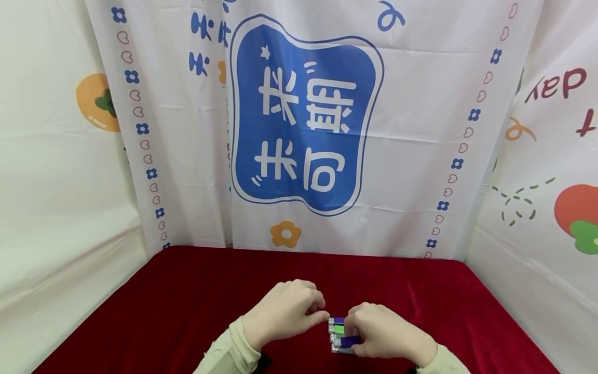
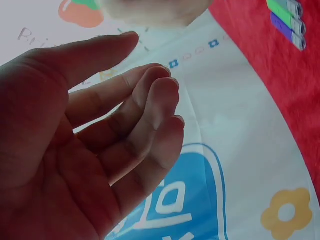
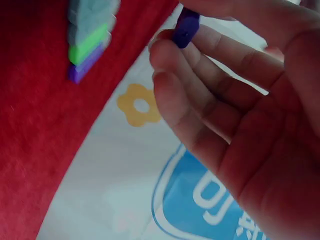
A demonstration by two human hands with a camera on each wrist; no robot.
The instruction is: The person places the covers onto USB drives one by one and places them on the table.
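My right hand [image 1: 385, 332] pinches a small purple stick [image 1: 349, 341] with a silvery end between thumb and fingers. It holds it over a close row of similar sticks on the red cloth. In that row, a purple stick [image 1: 337, 321] lies farthest from me and a green stick [image 1: 338, 329] comes after it; greyish sticks [image 3: 94, 17] lie at the near side, partly covered in the head view. My left hand [image 1: 291, 309] hovers left of the row, fingers loosely bent and palm bare in the left wrist view, thumb tip near the silvery ends.
Red cloth [image 1: 187, 296] covers the table. A printed white curtain [image 1: 411, 156] hangs along its far edge, and pale side curtains [image 1: 60, 208] close in the left and right.
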